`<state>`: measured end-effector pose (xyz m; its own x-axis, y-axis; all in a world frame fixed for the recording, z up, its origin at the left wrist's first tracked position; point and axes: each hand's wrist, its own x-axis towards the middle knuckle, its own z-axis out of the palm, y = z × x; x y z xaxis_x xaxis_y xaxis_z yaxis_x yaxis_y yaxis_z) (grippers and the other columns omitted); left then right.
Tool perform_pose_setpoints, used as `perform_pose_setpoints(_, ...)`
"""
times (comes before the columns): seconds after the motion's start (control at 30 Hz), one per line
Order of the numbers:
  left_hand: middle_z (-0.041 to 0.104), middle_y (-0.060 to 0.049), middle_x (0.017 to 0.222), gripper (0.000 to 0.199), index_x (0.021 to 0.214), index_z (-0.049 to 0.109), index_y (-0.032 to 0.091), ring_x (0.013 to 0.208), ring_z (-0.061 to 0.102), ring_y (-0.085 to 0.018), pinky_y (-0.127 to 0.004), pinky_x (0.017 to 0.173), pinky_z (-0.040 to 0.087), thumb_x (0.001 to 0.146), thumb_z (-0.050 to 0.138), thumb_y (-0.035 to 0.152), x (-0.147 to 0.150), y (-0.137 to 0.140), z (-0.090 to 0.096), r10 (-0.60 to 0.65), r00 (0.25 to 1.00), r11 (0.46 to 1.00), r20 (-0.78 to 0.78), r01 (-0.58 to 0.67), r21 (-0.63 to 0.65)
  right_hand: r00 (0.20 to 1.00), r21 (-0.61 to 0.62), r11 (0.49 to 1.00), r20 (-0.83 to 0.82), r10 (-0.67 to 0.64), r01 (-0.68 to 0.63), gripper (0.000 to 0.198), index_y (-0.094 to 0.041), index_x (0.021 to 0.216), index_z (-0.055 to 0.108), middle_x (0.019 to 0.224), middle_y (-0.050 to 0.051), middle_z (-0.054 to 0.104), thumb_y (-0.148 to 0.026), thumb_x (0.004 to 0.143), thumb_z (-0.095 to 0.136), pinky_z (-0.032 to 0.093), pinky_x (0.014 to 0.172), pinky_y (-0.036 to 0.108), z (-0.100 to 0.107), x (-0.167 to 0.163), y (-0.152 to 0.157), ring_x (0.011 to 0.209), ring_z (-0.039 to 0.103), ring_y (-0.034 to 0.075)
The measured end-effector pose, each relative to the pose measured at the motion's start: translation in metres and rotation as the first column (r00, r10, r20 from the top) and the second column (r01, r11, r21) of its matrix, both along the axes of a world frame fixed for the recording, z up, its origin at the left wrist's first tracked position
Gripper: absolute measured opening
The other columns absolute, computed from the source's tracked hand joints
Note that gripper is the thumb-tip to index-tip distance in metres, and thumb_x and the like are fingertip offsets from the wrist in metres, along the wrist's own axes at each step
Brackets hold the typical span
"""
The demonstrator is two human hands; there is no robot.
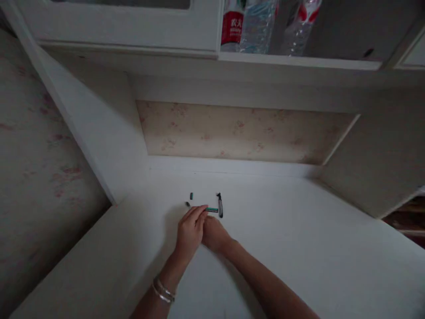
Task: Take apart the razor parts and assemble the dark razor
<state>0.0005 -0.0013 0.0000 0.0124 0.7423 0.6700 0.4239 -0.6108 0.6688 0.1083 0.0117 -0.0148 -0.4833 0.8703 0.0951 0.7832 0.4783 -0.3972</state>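
A thin green-and-dark strip [211,210] sticks out to the right from the fingertips of my left hand [190,230], which is closed on it. My right hand [214,232] lies against the left one, curled up, with its fingertips mostly hidden; what it holds, if anything, does not show. Just past the strip's right end lies a slim black-and-grey handle, shaped like a razor handle [221,207], with a small black head at its far end. Beyond my left hand are a small green-and-black block [191,195] and a small black piece [187,204].
The white tabletop [292,230] runs back to a low ledge [232,165] and flowered wallpaper [212,133]. White side panels stand left [96,110] and right [372,155]. Overhead, a shelf [299,61] carries several plastic bottles [257,26].
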Motion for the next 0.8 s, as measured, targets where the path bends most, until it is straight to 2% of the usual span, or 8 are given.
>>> perform_pose_setpoints(0.1,0.068,-0.006,0.096,0.022,0.103,0.066,0.018,0.086,0.062,-0.016,-0.027,0.079,0.050,0.090,0.049,0.024,0.001,-0.003,0.000,-0.019,0.999,0.999,0.047,0.021,-0.043,0.971,-0.029,0.997,-0.228,-0.076,0.071,0.026,-0.014,0.106,0.057,0.096,0.011,0.065,-0.010,0.084,0.042,0.046,0.071,0.025,-0.006,0.022,-0.009,0.080,0.062,0.018)
perform_pose_setpoints(0.13,0.067,-0.006,0.094,0.023,0.104,0.066,0.018,0.081,0.062,-0.016,-0.026,0.075,0.051,0.090,0.049,0.025,0.001,-0.003,0.000,-0.024,0.997,0.997,0.070,0.029,-0.073,0.914,-0.088,0.990,-0.382,-0.135,0.109,0.029,-0.015,0.110,0.054,0.098,0.010,0.063,-0.013,0.086,0.039,0.047,0.068,0.025,-0.008,0.029,-0.012,0.076,0.062,0.017)
perform_pose_setpoints(0.2,0.067,-0.005,0.091,0.024,0.106,0.065,0.019,0.071,0.061,-0.014,-0.024,0.066,0.050,0.091,0.048,0.028,0.001,-0.003,-0.001,-0.017,0.992,0.989,0.128,0.035,-0.146,0.684,-0.268,0.956,-0.675,-0.276,0.121,0.031,-0.018,0.117,0.050,0.103,0.009,0.060,-0.020,0.088,0.039,0.049,0.063,0.025,-0.011,0.042,-0.019,0.070,0.063,0.015)
perform_pose_setpoints(0.3,0.066,-0.004,0.083,0.025,0.105,0.066,0.020,0.062,0.058,-0.012,-0.021,0.057,0.047,0.089,0.051,0.032,0.003,-0.001,-0.001,0.015,0.975,0.968,0.220,0.042,-0.249,0.351,-0.467,0.884,-0.826,-0.441,0.011,0.033,-0.019,0.114,0.052,0.099,0.005,0.058,-0.027,0.082,0.052,0.051,0.066,0.028,-0.010,0.057,-0.030,0.073,0.064,0.016)
perform_pose_setpoints(0.43,0.063,-0.002,0.071,0.031,0.103,0.068,0.018,0.054,0.054,-0.011,-0.019,0.047,0.041,0.083,0.058,0.039,0.008,-0.001,-0.002,0.043,0.943,0.929,0.329,0.083,-0.360,0.140,-0.524,0.851,-0.845,-0.515,-0.036,0.028,-0.019,0.099,0.056,0.080,-0.002,0.053,-0.019,0.070,0.057,0.044,0.045,0.021,-0.007,0.066,-0.042,0.050,0.056,0.011)
perform_pose_setpoints(0.57,0.059,0.000,0.060,0.040,0.106,0.067,0.015,0.047,0.049,-0.010,-0.019,0.042,0.038,0.080,0.061,0.045,0.011,-0.003,-0.004,0.053,0.923,0.891,0.381,0.129,-0.436,0.106,-0.496,0.867,-0.866,-0.488,-0.056,0.036,-0.019,0.106,0.058,0.068,-0.006,0.043,-0.018,0.070,0.055,0.020,0.033,0.016,-0.007,0.063,-0.048,0.038,0.031,0.004)
perform_pose_setpoints(0.7,0.063,-0.003,0.067,0.045,0.108,0.066,0.014,0.049,0.048,-0.010,-0.019,0.043,0.038,0.078,0.062,0.047,0.012,-0.002,-0.005,0.032,0.903,0.866,0.429,0.189,-0.463,0.156,-0.489,0.870,-0.866,-0.475,-0.066,0.037,-0.016,0.111,0.060,0.060,-0.007,0.031,-0.042,0.085,0.054,0.017,0.036,0.017,-0.005,0.056,-0.051,0.042,0.023,0.006)
perform_pose_setpoints(0.8,0.064,-0.004,0.073,0.044,0.107,0.066,0.014,0.050,0.047,-0.008,-0.019,0.044,0.038,0.078,0.063,0.046,0.013,-0.002,-0.004,0.001,0.876,0.852,0.482,0.251,-0.459,0.238,-0.489,0.872,-0.849,-0.472,-0.015,0.045,-0.014,0.103,0.062,0.059,-0.007,0.029,-0.055,0.087,0.052,0.017,0.038,0.018,-0.007,0.052,-0.052,0.045,0.026,0.007)
